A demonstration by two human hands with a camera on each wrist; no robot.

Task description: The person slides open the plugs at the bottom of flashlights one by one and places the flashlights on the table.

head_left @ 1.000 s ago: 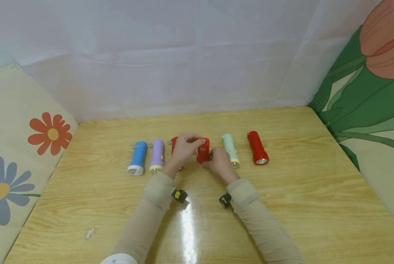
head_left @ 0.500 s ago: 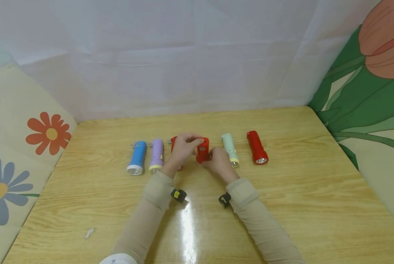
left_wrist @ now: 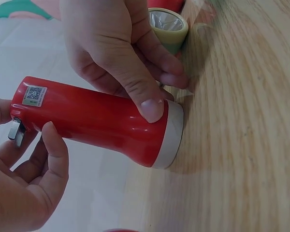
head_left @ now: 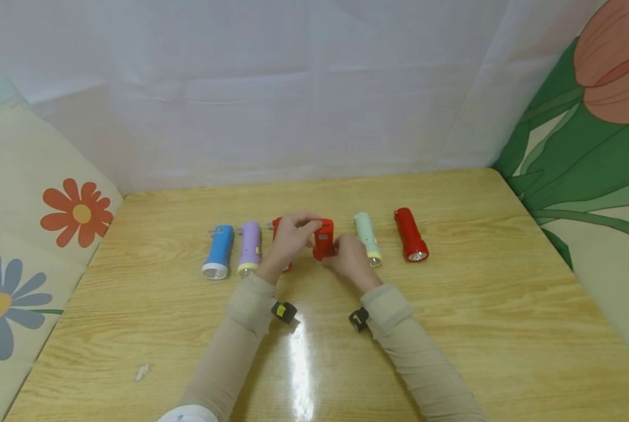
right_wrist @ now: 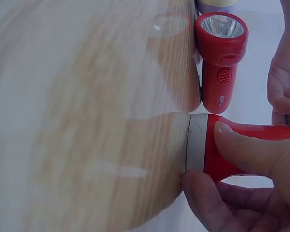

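Note:
A red flashlight (head_left: 323,239) with a pale grey rim stands lens-down on the table between my hands. My right hand (head_left: 354,258) grips it low, thumb (left_wrist: 151,108) against the flared head just above the rim. Up at the tail, my left hand (head_left: 291,237) has its fingertips on the flashlight around the folded-out metal plug prongs (left_wrist: 16,133). A QR sticker (left_wrist: 35,95) shows near that end. Beside my left hand lies a second red flashlight (right_wrist: 220,67), partly covered by the hand in the head view. Right of my right hand, a mint flashlight (head_left: 366,237) lies with its lens toward me.
A blue flashlight (head_left: 219,252) and a purple one (head_left: 250,246) lie to the left on the wooden table (head_left: 478,328). Another red flashlight (head_left: 410,234) lies at the right. A small white scrap (head_left: 142,372) sits near the front left. White cloth (head_left: 304,117) hangs behind.
Both hands keep nearly the same place on the upright red flashlight. The whole head view has shifted very slightly.

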